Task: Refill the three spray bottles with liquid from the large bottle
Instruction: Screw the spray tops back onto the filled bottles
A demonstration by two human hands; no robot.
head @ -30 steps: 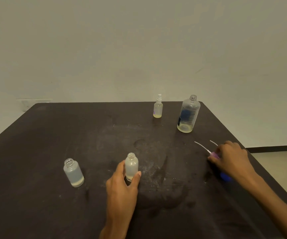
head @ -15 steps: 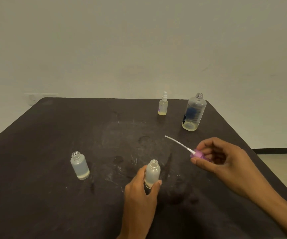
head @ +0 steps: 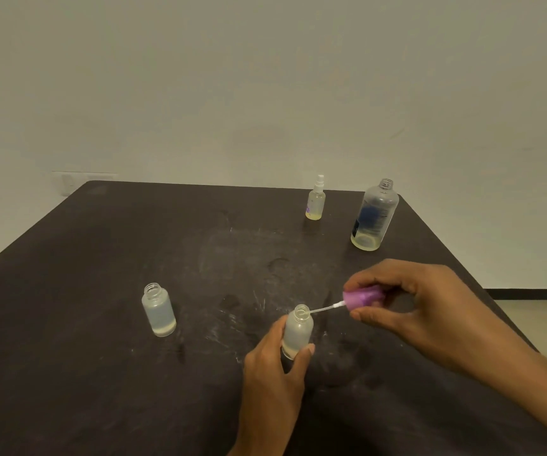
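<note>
Right hand (head: 407,302) is pinching the purple sprayer (head: 362,297), tube tip entering the bottle (head: 296,332) on the bench (head: 101,373); left hand (head: 273,376) fingers are curling round it. Advise holding it upright, then twisting the sprayer down squarely.

Both the left hand (head: 273,373) and the right hand (head: 410,306) are bare, forearms unsleeved; no rings, watch or gloves.
</note>
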